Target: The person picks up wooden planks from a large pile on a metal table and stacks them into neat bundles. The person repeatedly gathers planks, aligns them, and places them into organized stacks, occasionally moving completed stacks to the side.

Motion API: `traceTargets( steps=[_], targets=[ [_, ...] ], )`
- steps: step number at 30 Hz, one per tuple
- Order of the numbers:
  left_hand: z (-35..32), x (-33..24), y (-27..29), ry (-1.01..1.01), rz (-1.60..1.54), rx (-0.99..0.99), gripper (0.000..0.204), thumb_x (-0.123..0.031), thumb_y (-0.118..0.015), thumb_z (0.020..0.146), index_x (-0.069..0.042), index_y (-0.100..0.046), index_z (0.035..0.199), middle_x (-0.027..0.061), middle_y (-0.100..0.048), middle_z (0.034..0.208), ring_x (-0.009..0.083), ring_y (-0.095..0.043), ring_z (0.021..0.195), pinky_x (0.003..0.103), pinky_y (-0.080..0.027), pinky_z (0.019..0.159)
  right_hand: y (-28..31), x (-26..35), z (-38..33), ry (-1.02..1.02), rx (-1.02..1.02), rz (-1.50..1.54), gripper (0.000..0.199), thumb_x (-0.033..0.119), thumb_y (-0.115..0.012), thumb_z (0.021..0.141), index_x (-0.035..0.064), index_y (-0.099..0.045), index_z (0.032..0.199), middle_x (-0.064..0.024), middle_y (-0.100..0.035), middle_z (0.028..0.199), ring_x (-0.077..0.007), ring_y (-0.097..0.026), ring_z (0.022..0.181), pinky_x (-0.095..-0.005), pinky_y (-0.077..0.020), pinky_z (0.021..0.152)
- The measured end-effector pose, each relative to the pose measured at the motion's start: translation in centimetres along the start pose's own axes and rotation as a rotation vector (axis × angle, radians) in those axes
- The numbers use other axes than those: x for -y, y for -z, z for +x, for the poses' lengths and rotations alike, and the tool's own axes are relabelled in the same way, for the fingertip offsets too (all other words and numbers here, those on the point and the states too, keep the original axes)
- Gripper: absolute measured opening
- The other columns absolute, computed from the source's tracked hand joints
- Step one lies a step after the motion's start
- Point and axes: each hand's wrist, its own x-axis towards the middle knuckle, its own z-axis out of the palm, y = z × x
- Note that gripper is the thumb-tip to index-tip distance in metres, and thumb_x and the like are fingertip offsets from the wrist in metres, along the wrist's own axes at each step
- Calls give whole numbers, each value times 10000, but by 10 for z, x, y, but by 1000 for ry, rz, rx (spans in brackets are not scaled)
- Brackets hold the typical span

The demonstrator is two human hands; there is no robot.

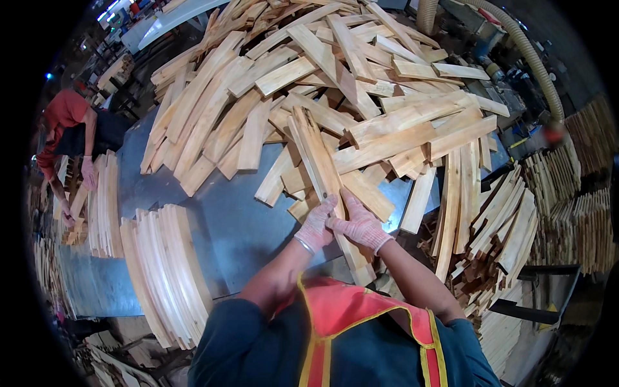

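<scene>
A long pale wooden board (325, 164) with a dark blemish near its far end lies between my hands, pointing away from me. My left hand (316, 224), in a pinkish-white knit glove, closes on its left edge. Gripping the right edge is my right hand (362, 222), gloved alike, with its thumb across the board. A second narrow board (305, 155) lies close along the left side; whether it is held too, I cannot tell. The near end of the board reaches toward my red and yellow vest. Just beyond my hands rises a loose heap of boards (393, 132).
The heap rests on a blue-grey metal table (238, 219). At the left stands a neat row of boards (166, 271). Another person (68, 129) in red handles boards at the far left. More boards (503, 226) are stacked at the right, below a ribbed hose (535, 58).
</scene>
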Motion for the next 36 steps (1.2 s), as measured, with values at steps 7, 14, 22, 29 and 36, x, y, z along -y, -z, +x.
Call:
traceTargets(
  steps=[7, 14, 22, 29, 36],
  targets=[
    [-2, -6, 34, 15, 13, 88, 465, -294, -834, 920, -92, -641, 1291, 105, -704, 1218, 285, -701, 1116, 502, -586, 996, -14, 15, 13, -39, -32, 54, 1198, 471, -882, 673, 51, -324, 1645, -291, -456, 1584, -404, -445, 1483, -436, -387, 1222],
    [-8, -7, 34, 90, -136, 144, 360, -214, -791, 908, -73, -667, 1215, 117, -733, 1166, 295, -711, 1117, 509, -574, 1031, -5, 29, 38, 54, 41, -151, 1167, 384, -874, 645, 49, -335, 1624, -261, -428, 1600, -405, -425, 1487, -439, -384, 1224],
    [-39, -14, -15, -91, -39, 233, 474, -174, -747, 931, -15, -615, 1358, 154, -712, 1263, 310, -695, 1171, 496, -570, 1044, 2, 20, -14, 98, 0, 269, 1230, 367, -925, 695, -56, -243, 1628, -266, -355, 1630, -393, -362, 1527, -428, -326, 1254],
    [-36, -21, -19, -211, 180, 42, 383, -116, -789, 902, -12, -668, 1250, 84, -727, 1153, 212, -709, 1015, 374, -584, 926, -17, 10, -41, 102, -11, 201, 1069, 432, -853, 810, 17, -300, 1625, -279, -374, 1614, -409, -382, 1512, -448, -374, 1224],
    [9, -118, 0, -496, 435, -102, 356, -46, -781, 817, -35, -653, 1149, 24, -657, 976, 168, -648, 863, 339, -577, 758, 6, -15, -22, 199, -151, 270, 986, 431, -855, 823, 74, -390, 1616, -285, -411, 1614, -423, -385, 1520, -450, -360, 1245]
  ],
)
